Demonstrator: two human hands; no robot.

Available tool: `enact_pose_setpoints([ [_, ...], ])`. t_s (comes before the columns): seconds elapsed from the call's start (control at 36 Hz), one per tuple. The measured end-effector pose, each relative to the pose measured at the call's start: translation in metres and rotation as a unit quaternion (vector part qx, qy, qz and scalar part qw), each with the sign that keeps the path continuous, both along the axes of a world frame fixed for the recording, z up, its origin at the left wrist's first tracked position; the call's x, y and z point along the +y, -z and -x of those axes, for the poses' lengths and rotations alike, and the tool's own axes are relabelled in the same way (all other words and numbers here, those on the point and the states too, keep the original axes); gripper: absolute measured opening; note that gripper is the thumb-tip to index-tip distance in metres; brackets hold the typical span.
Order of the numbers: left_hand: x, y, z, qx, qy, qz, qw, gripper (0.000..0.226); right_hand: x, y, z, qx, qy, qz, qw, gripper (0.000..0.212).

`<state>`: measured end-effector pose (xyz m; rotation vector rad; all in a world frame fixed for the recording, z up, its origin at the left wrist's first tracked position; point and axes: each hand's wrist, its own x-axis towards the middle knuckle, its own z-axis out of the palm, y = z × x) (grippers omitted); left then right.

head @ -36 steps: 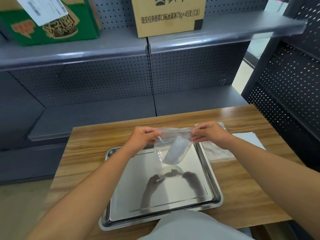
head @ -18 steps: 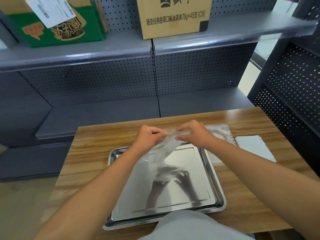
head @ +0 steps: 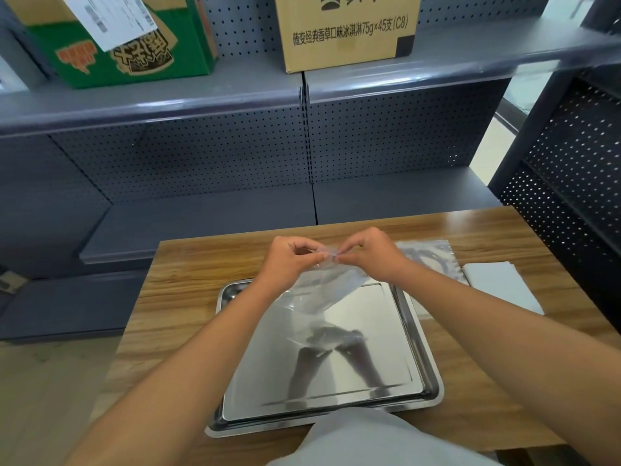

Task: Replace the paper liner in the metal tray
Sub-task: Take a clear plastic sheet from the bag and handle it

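Observation:
A shiny square metal tray [head: 421, 334] lies on the wooden table in front of me, its bottom bare and mirroring my arms. Above its far edge my left hand [head: 290, 260] and my right hand [head: 371, 255] pinch the top edge of a thin clear plastic bag [head: 319, 294], fingertips almost touching. The bag hangs down over the tray and looks crumpled; I cannot tell what is inside. A white paper sheet [head: 500, 285] lies flat on the table to the right of the tray.
A clear plastic sleeve [head: 428, 255] lies on the table between the tray and the white sheet. Grey perforated shelving stands behind the table, with a brown carton [head: 346, 28] and a green carton [head: 124, 45] on the upper shelf. A dark rack stands at the right.
My hands have come together: a second ago they held the bag stretched wide, now the pinching fingertips nearly meet and the bag hangs slack and crumpled.

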<state>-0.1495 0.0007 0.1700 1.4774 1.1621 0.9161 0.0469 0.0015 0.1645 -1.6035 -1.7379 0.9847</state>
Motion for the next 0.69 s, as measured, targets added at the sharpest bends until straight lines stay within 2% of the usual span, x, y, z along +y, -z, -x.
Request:
enact_pose_setpoints([
  [0.19,0.002,0.001,0.0,0.029,-0.016,-0.018,0.999,0.005,-0.001,0.0,-0.001,0.015,-0.002,-0.007,1.0,0.012],
  [0.36,0.001,-0.003,-0.005,0.044,-0.005,-0.041,0.998,0.004,-0.004,-0.005,0.001,0.022,0.017,-0.031,0.999,0.004],
  [0.69,-0.004,0.001,-0.008,0.131,0.017,-0.049,0.99,0.003,-0.011,-0.003,-0.001,-0.029,-0.019,-0.028,0.999,0.005],
])
